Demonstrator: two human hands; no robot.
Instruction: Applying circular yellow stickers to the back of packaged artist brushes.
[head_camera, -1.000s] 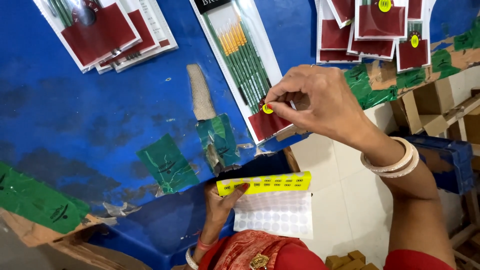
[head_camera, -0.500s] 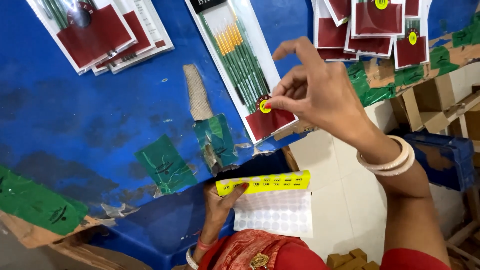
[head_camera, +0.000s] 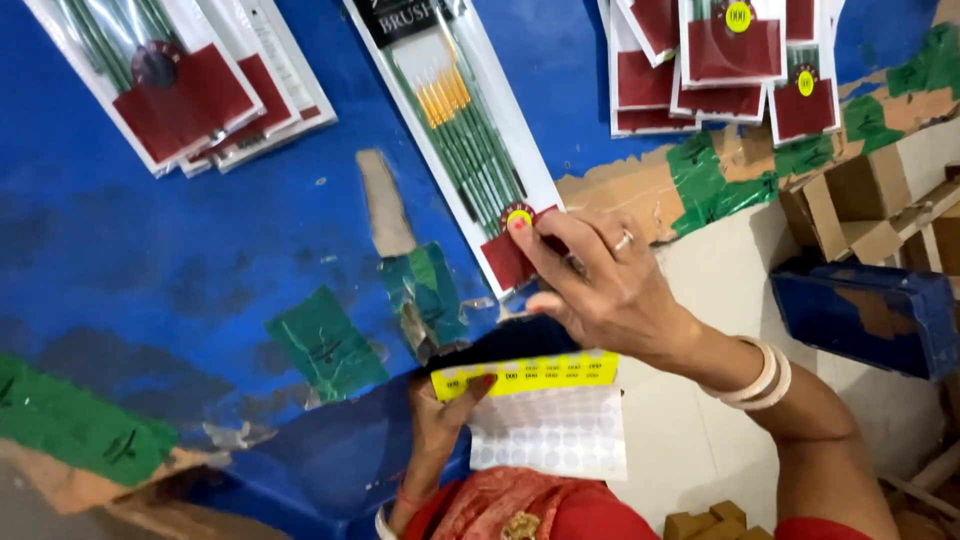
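Far left on the blue table (head_camera: 150, 260): stack of red-carded brush packs (head_camera: 190, 90). Centre: long brush pack (head_camera: 455, 120) lying diagonal, round yellow sticker (head_camera: 519, 217) on its red lower end. Below, left hand (head_camera: 445, 410) pinches a sticker sheet (head_camera: 545, 425), thumb on its yellow strip. Right hand (head_camera: 600, 285) rests a fingertip on the sticker, other fingers loosely curled, holding nothing. Upper right: more stickered packs (head_camera: 740, 50).
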